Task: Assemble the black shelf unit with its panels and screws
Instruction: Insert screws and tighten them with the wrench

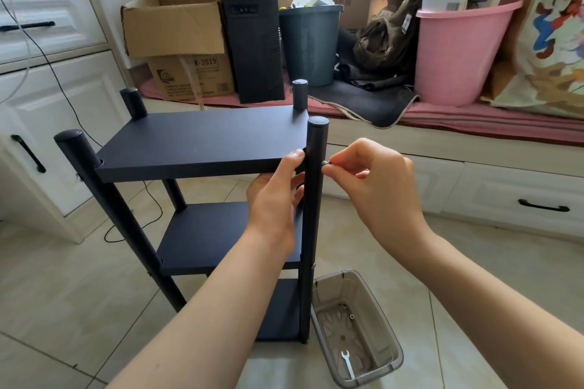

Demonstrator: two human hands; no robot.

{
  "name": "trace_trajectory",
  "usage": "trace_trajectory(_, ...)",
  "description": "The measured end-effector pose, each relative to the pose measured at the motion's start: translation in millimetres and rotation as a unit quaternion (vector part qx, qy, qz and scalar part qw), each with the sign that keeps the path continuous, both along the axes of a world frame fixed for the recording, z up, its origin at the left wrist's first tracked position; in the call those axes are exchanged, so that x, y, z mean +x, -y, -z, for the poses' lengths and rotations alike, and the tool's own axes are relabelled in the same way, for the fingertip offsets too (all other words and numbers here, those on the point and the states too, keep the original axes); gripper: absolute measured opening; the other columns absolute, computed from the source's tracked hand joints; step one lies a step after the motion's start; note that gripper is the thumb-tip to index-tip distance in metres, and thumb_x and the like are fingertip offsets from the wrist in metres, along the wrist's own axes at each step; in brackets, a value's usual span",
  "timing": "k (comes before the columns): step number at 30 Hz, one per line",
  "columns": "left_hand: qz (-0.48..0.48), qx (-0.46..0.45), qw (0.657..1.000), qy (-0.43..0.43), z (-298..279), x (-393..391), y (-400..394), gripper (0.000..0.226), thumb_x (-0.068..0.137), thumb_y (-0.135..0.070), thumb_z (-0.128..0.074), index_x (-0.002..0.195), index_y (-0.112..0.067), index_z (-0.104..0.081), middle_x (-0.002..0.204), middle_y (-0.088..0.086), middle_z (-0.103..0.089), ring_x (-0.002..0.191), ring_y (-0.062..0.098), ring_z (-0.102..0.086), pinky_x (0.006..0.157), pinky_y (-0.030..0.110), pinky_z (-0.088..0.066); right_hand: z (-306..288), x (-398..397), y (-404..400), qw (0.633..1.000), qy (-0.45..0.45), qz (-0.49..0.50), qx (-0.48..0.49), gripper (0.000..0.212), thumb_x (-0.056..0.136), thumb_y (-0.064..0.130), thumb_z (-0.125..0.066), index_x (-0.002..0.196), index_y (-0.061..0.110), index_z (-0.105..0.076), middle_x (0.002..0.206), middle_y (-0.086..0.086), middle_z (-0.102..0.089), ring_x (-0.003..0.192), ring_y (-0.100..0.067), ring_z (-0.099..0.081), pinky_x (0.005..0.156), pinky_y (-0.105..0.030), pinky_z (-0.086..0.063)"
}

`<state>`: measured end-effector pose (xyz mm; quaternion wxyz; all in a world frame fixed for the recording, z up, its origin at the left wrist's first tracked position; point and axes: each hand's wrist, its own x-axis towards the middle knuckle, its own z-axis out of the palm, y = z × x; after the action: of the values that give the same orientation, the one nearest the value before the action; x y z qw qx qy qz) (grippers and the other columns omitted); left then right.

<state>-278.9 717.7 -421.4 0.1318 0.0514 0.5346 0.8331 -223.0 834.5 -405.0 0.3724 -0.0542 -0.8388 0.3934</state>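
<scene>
The black shelf unit stands upright on the tiled floor with three panels between round black posts. My left hand [276,196] grips the near right corner of the top panel [202,139], thumb on the panel's top edge, fingers curled underneath. My right hand [376,180] pinches a small silver screw [325,163] against the outer side of the near right post [313,199], level with the top panel. Below come the middle panel [215,230] and the bottom panel [278,309], partly hidden by my left forearm.
A clear plastic bin [392,357] stands on the floor right of the post, holding a small wrench [347,363] and a few loose fittings. White cabinets stand at the left, a drawer bench at the right. Behind are cardboard boxes, a computer tower [252,35], a dark bin and a pink bucket [458,50].
</scene>
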Motion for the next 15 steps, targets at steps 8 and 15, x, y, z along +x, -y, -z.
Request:
trace_trajectory(8,-0.001,0.002,1.000,-0.001,-0.6,0.0,-0.4,0.016,0.094,-0.034,-0.064,0.093,-0.023,-0.075,0.100,0.000,-0.077,0.095,0.013,-0.073,0.077,0.026,-0.051,-0.3,-0.8,-0.1,1.000,-0.001,0.002,-0.009,0.009,0.083,0.016,-0.079,0.082,0.013,-0.071,0.073,0.014,-0.068,0.073,0.004,-0.064,0.066,-0.005,-0.044)
trace_trajectory(15,0.001,0.009,1.000,0.002,-2.0,1.3,0.5,0.015,0.094,-0.033,-0.064,0.089,-0.024,-0.075,0.096,-0.002,-0.078,0.089,0.009,-0.074,0.070,0.021,-0.052,-0.8,-2.2,0.7,1.000,-0.002,0.003,0.008,0.006,0.084,0.015,-0.078,0.085,0.012,-0.074,0.074,0.012,-0.067,0.078,0.001,-0.065,0.068,-0.007,-0.047)
